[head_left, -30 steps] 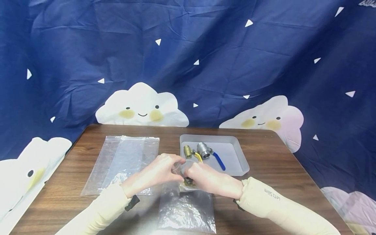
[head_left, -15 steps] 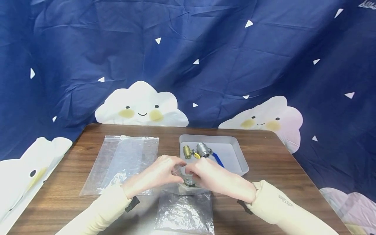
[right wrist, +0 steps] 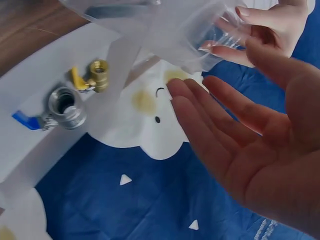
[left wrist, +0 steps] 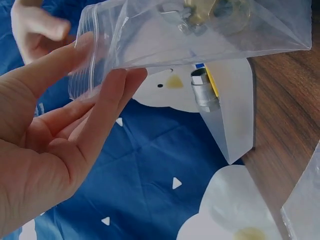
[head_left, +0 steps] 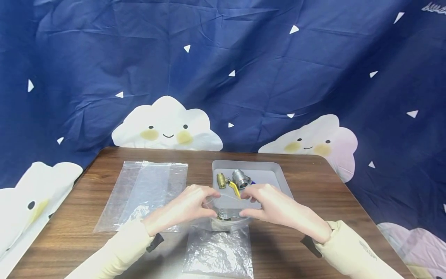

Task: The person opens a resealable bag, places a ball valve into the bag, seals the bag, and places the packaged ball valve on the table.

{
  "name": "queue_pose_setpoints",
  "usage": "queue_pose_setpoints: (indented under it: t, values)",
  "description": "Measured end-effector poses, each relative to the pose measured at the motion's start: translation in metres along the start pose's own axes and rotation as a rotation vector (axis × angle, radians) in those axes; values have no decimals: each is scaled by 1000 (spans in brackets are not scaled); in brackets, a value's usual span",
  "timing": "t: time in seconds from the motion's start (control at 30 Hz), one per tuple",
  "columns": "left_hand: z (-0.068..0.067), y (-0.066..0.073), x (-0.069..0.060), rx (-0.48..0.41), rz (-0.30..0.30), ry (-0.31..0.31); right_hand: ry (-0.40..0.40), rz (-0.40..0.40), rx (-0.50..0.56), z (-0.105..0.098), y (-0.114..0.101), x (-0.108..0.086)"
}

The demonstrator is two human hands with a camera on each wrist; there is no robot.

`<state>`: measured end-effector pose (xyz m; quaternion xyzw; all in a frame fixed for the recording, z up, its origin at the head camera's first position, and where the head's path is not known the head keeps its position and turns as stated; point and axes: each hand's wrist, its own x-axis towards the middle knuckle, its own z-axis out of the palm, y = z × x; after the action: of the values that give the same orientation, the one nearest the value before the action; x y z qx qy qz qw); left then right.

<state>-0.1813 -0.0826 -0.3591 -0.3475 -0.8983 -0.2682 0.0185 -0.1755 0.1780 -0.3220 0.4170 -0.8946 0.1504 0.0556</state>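
Observation:
A clear zip bag is held up with its mouth spread. Inside it is a brass ball valve, seen only partly in the head view. My left hand holds the bag's mouth on the left, the zip strip running between thumb and fingers in the left wrist view. On the other side, my right hand has loosely bent, spread fingers around the mouth's right edge and grips nothing; whether its fingertips touch the plastic I cannot tell.
Behind the bag stands a translucent tray with a yellow-handled brass valve and a blue-handled silver valve. Flat clear bags lie at left. More clear plastic lies flat in front, on the wooden table.
My right hand has drawn out of the bag's mouth and moved right, its fingers spreading. The valve stays inside the bag. My left hand keeps its place.

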Motion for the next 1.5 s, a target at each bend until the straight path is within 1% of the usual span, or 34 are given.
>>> queue_pose_setpoints:
  t: [0.07,0.13,0.3,0.37,0.5,0.57,0.63,0.73,0.8,0.9,1.03,1.13,1.2,1.27,1.33,1.4,1.5]
  values:
    - [-1,-1,-1,-2,8,-2,-33,23,15,1,3,-5]
    - [-1,-2,-2,6,28,2,-54,51,10,3,6,-10]
    - [0,-6,-3,-1,87,22,-56,116,-20,8,14,-16]
    - [0,-8,-3,-10,98,19,-37,115,-28,12,17,-18]
    - [0,-11,-5,30,117,2,15,93,-48,18,22,-21]
    - [0,-13,-6,50,139,4,37,83,-58,20,23,-22]
    - [1,-14,-7,56,168,17,49,84,-64,22,24,-22]
    - [3,-17,-7,66,226,60,56,90,-59,23,25,-23]
    - [4,-20,-7,57,242,87,57,97,-51,24,26,-24]
    - [6,-24,-8,21,228,114,60,117,-41,24,28,-24]
    - [7,-29,-11,-34,151,146,62,161,-36,24,31,-24]
    - [6,-34,-13,-41,93,183,70,171,-23,24,34,-24]
    - [4,-36,-15,-36,70,207,78,166,-17,23,35,-25]
    - [2,-38,-17,-32,67,227,88,154,-20,22,35,-25]
    - [0,-39,-18,-40,79,244,103,149,-30,20,35,-26]
    - [-3,-38,-18,-51,96,260,127,150,-38,17,34,-26]
    - [-9,-34,-18,-67,99,294,179,143,-46,11,31,-26]
